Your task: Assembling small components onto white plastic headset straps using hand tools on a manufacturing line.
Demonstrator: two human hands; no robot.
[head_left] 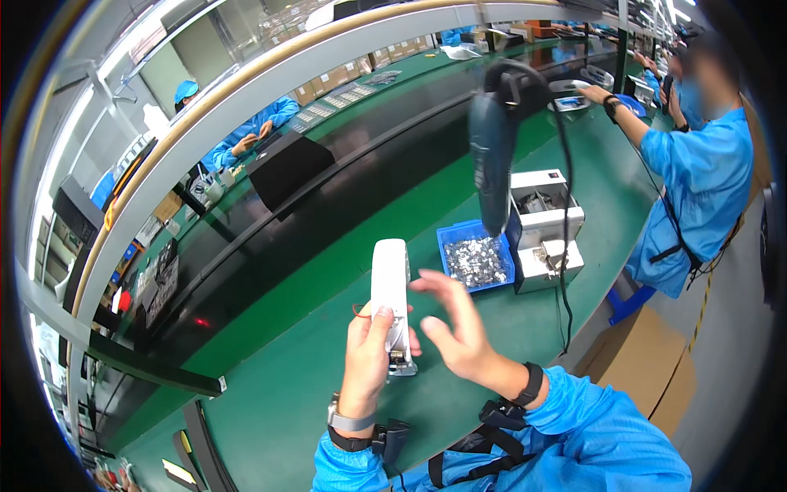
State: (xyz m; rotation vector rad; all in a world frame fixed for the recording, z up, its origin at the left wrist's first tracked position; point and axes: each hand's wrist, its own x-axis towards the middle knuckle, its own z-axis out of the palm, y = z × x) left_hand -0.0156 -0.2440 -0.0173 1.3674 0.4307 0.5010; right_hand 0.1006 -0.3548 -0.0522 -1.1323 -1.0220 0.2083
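Head view: my left hand (366, 354) is clamped on a white elongated device (388, 275), thumb on its face and fingers wrapped around its far side, holding it above the green bench (328, 410). The near end of the casing is open and shows metal parts (399, 358) within; a thin red wire (357, 311) loops out at its left. My right hand (465, 334) is just to the right of the device, thumb and fingers spread apart with a gap between them; I cannot tell whether a fingertip meets the casing. Beyond it, a blue bin (492, 284) holds a heap of small, shiny metallic pieces (474, 260). Touching or just beside the bin, a white box (548, 220) has 2 stepped compartments: the upper holds dark grey parts (537, 202), the lower pale and metallic ones, their kind unclear. A dark blue powered tool (490, 160) hangs in front of them, its black cable (566, 164) trailing down to the bench. Across the bench, brown cartons (325, 84) bear pale labels, too small to read; a small dark mark on the white box's upper edge is likewise illegible.
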